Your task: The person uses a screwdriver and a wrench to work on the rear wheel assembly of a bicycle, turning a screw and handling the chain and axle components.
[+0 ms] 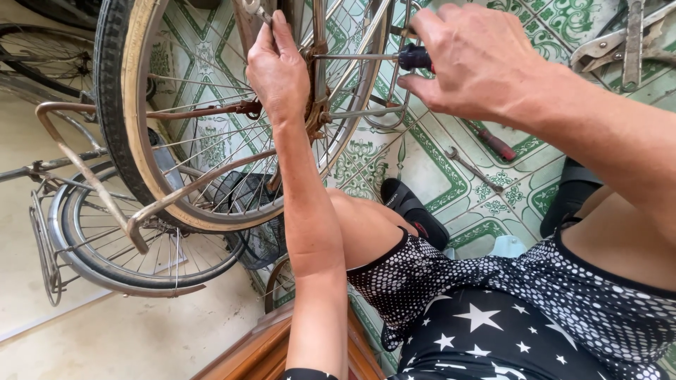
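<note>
My left hand (278,67) is up against the rusty hub (315,105) of the wheel (141,105), fingers pressed together and lying along the fork — whether they pinch anything, I cannot tell. My right hand (468,60) pinches the dark handle of a screwdriver (394,56); its shaft lies level, tip at the hub. On the green tiles (436,169) — a red-handled tool (493,143), a small wrench (473,169), pliers (620,42) top right. A second bike's wheel (120,246) lies at left.
</note>
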